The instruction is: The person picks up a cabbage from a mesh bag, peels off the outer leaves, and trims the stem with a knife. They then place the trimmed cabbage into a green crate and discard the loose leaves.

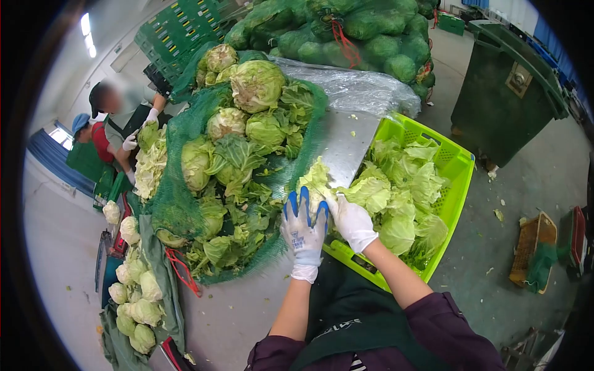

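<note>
Cabbage head gripped by both gloved hands at the table edge.

The cabbage head is held just right of frame centre, over the steel table beside the lime crate. The left hand is wrapped around it from 7 o'clock, fingers closed on the leaves; the right hand is clasped on it from 5 o'clock. Loose leaves are piled in the crate at 3 o'clock. A green net of cabbages is spread at 10 o'clock.
</note>
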### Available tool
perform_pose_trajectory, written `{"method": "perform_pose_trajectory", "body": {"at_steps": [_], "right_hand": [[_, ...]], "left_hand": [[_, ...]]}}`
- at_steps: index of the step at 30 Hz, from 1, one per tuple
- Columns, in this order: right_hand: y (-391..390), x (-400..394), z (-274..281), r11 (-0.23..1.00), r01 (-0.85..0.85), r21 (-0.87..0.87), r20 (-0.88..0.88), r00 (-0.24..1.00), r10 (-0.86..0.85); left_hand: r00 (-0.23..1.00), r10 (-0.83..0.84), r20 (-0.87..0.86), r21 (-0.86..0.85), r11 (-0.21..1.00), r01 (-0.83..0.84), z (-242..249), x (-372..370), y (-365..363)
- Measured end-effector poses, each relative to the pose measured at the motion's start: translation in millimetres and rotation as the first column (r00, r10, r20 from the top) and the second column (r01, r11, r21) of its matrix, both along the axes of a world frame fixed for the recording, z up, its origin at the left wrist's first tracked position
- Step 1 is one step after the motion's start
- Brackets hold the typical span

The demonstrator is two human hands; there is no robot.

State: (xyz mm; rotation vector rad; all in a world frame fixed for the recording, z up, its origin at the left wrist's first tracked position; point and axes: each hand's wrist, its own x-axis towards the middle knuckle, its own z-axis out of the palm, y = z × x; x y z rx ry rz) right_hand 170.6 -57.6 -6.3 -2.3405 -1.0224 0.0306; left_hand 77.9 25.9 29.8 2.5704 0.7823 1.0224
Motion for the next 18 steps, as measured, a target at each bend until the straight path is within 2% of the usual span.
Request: {"method": "perform_pose_trajectory", "body": {"at_steps": [1,4,6,7,9,10,12,13,14,16,18], "right_hand": [[0.3,3.0,2.6,0.999,-0.036,-0.032,0.018,0.999,0.036],[2.7,15.1,14.2,1.000,0.007,0.003,-0.028,1.000,-0.007],[12.2,66.0,-27.2,0.975,0.217,-0.049,-0.304,0.927,-0.222],[6.7,74.7,-25.7,0.974,0.222,-0.034,-0.308,0.925,-0.221],[1.4,80.1,-22.3,0.986,0.122,-0.111,-0.612,0.774,-0.165],[-0.2,75.3,-17.5,0.987,0.113,-0.110,-0.613,0.774,-0.157],[-9.5,66.0,-7.7,0.979,0.195,-0.059,-0.735,0.655,-0.175],[-8.7,59.9,-16.0,0.970,0.240,-0.021,-0.689,0.700,-0.188],[-11.6,45.1,-12.5,0.971,0.238,-0.020,-0.691,0.698,-0.185],[-15.4,7.7,-7.7,0.872,0.386,0.301,-0.405,0.880,-0.249],[-14.9,-25.4,-19.9,0.906,0.260,0.333,-0.380,0.917,-0.123]], "left_hand": [[1.000,0.020,-0.008,-0.010,1.000,-0.020,1.1,1.0,-0.3],[0.999,0.038,-0.017,-0.023,0.999,-0.038,3.7,0.5,-3.5],[1.000,0.010,-0.028,0.037,0.999,-0.009,4.4,-10.2,-12.2],[1.000,-0.019,-0.004,0.052,0.998,0.019,-0.2,-16.6,-13.2],[0.995,-0.096,-0.009,-0.081,0.992,0.095,0.5,-29.1,-7.9],[0.987,-0.155,0.030,-0.169,0.973,0.158,5.0,-36.3,-2.9],[0.924,-0.374,0.077,-0.354,0.857,0.376,4.2,-50.7,22.8],[0.916,-0.395,0.069,-0.432,0.816,0.384,2.1,-55.6,31.7],[0.917,-0.392,0.067,-0.432,0.818,0.381,3.7,-56.8,34.8],[0.938,-0.344,-0.029,-0.451,0.842,0.295,7.6,-58.9,39.1],[0.953,-0.303,-0.027,-0.428,0.864,0.263,19.4,-52.6,27.1]]}}
